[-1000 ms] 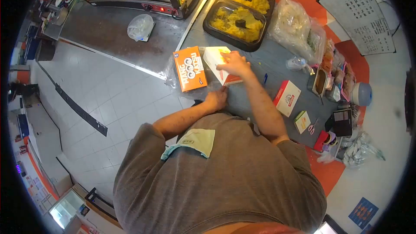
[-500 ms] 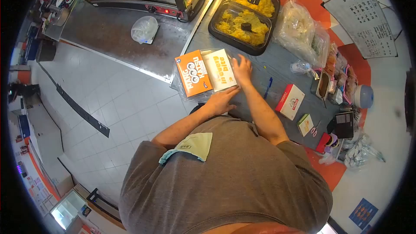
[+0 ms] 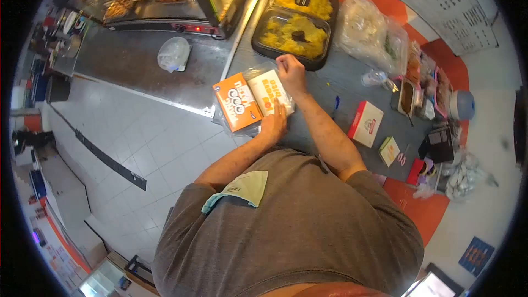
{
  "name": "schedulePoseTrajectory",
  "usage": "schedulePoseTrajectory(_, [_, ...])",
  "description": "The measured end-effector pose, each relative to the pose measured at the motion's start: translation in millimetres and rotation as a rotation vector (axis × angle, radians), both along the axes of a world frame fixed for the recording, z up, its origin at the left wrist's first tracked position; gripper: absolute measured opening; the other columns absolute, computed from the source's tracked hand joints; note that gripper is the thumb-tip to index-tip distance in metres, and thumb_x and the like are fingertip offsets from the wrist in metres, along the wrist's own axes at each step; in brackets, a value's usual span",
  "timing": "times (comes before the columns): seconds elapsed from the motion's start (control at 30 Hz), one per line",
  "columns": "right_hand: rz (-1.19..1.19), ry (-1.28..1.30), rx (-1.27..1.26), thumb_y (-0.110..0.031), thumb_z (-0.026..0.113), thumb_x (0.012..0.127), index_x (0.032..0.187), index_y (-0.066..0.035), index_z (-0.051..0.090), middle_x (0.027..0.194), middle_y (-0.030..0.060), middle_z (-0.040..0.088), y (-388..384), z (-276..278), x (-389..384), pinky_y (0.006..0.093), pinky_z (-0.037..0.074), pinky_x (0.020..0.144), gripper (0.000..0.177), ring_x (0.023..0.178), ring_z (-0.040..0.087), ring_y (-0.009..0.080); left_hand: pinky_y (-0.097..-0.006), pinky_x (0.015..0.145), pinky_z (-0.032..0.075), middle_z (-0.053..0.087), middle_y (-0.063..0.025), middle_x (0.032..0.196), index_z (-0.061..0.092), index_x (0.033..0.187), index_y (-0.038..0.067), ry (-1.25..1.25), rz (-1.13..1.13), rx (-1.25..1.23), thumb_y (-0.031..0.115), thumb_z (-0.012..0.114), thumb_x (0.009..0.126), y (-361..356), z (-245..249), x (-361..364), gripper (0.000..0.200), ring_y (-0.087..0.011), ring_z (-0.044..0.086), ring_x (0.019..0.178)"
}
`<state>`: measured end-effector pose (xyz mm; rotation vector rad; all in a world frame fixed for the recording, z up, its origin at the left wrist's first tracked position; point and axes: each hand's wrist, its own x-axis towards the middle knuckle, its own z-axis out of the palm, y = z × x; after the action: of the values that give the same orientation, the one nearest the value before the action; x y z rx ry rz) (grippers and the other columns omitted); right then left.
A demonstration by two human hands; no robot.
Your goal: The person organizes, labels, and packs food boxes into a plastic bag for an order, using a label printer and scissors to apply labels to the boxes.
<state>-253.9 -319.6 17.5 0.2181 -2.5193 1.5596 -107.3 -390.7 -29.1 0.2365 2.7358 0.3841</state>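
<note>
An orange box with printed lettering (image 3: 237,102) and a white box with orange lettering (image 3: 265,89) lie side by side at the table's near-left edge, with clear plastic wrap (image 3: 254,71) around and under them. My left hand (image 3: 273,125) rests on the lower right part of the white box, fingers stretched over it. My right hand (image 3: 291,75) is raised beside the white box's upper right corner, fingers bent together at the plastic's edge; what they pinch is too small to tell.
Beyond my right hand sits a black tray of yellow food (image 3: 297,33). Bagged food (image 3: 363,30), a blue pen (image 3: 336,105), a red-and-white box (image 3: 366,124), a small notepad (image 3: 389,151) and scissors (image 3: 402,158) lie rightward. A food warmer (image 3: 198,28) and bowl (image 3: 174,54) are at upper left.
My left hand has moved up onto the white box. My right hand has lifted from its right side toward the upper corner, its fingers drawing together. The view has shifted slightly.
</note>
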Motion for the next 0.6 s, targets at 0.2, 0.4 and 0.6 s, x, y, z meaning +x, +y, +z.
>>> schedulePoseTrajectory(0.2, [0.039, -0.857, 0.214, -0.033, 0.074, 0.071, 0.105, 0.008, 0.062, 0.111, 0.0268, 0.061, 21, -65, -24, 0.0362, 0.05, 0.084, 0.055, 0.104, 0.062, 0.0298, -0.0458, 0.063, 0.054, 0.012, -0.0326, 0.147, 0.028, 0.138, -0.002, -0.008, -0.048, 0.014, 0.03, 0.079, 0.065, -2, 16, 6, 0.094, -0.0389, 0.066, 0.076])
schedulePoseTrajectory(0.4, [0.035, 0.003, -0.347, -0.007, 0.066, 0.072, 0.085, -0.006, 0.071, 0.069, 0.0111, 0.067, -13, -33, -8, 0.0351, 0.049, 0.057, 0.015, 0.06, 0.062, 0.025, -0.045, 0.068, 0.055, 0.017, -0.0304, 0.147, 0.034, 0.134, -0.001, 0.049, -0.026, 0.027, 0.028, 0.077, 0.068, -5, 20, 7, 0.084, -0.0387, 0.066, 0.082])
schedulePoseTrajectory(0.6, [0.502, -0.163, 0.258, -0.035, 0.075, 0.068, 0.121, -0.021, 0.057, 0.107, 0.0102, 0.063, 107, 52, 65, 0.048, 0.037, 0.094, 0.058, 0.109, 0.055, 0.0297, -0.0478, 0.085, 0.049, 0.028, -0.0244, 0.145, 0.032, 0.136, 0.001, 0.074, 0.019, 0.075, 0.034, 0.075, 0.073, 2, 31, 10, 0.083, -0.0407, 0.045, 0.121])
